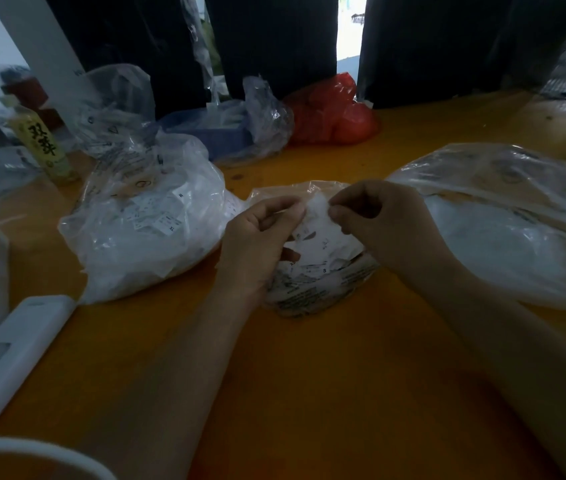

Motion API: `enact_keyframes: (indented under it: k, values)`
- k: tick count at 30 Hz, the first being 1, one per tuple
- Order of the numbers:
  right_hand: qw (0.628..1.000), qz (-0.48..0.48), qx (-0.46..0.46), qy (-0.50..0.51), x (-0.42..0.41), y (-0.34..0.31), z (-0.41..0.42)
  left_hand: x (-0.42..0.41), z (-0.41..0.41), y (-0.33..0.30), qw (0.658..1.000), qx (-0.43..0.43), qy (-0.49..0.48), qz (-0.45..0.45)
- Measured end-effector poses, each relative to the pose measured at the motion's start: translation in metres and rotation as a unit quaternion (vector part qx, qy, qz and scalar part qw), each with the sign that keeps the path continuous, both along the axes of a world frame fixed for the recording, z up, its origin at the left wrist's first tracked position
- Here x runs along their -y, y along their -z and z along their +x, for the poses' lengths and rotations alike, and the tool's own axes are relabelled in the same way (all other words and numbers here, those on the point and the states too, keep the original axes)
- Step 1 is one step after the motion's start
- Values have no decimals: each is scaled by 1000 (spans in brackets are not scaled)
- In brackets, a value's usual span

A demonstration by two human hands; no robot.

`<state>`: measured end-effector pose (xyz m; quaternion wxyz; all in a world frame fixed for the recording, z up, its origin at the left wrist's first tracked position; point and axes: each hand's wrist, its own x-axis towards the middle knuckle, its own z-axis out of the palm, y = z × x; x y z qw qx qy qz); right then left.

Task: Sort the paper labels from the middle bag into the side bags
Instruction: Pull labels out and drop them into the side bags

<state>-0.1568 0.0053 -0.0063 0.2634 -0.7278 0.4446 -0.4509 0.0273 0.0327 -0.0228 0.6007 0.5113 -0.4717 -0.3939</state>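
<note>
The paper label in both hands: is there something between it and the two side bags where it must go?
Nothing visible blocks it. The paper label is pinched between the left hand and the right hand above the middle bag. The left bag and right bag lie close beside, with only bare table around.

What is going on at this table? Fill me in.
A person is sorting paper labels. Both hands, left hand and right hand, pinch a white label above the small middle bag. A label-filled clear bag lies to the left, another clear bag to the right, on the orange table.
</note>
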Motion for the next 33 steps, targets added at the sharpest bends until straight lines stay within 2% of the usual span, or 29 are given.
enact_keyframes:
  k: [3,5,6,8,10,11,13,16,19,22,27,30,33]
  values:
    - [999,8,29,32,2,-5,-5,-2,2,-3,996,78,-36,-40]
    - [997,-19,-10,76,4,-8,-8,-6,7,-10,978,150,-107,-97]
    - [991,-47,-59,107,5,-11,-11,-7,13,-16,955,199,-164,-145]
    - [960,-82,-212,165,12,-14,-23,-9,34,-30,876,295,-303,-234]
    - [900,-64,-383,196,21,-13,-38,-11,61,-41,807,330,-422,-250]
    - [871,-45,-442,210,24,-12,-44,-13,74,-44,792,333,-458,-226]
    - [842,-4,-491,224,28,-13,-52,-16,94,-44,792,341,-481,-160]
    - [832,34,-504,228,35,-15,-63,-15,105,-36,785,383,-476,-102]
    - [831,62,-502,231,38,-17,-71,-9,108,-29,800,415,-432,-41]
    - [827,76,-504,237,36,-17,-71,-6,106,-25,813,428,-393,-30]
    - [810,129,-529,215,33,-24,-68,-3,102,-24,814,456,-358,-18]
    - [798,144,-553,193,28,-25,-69,-1,100,-23,791,497,-357,-14]
    - [802,136,-549,190,27,-24,-67,-2,96,-26,767,512,-385,12]
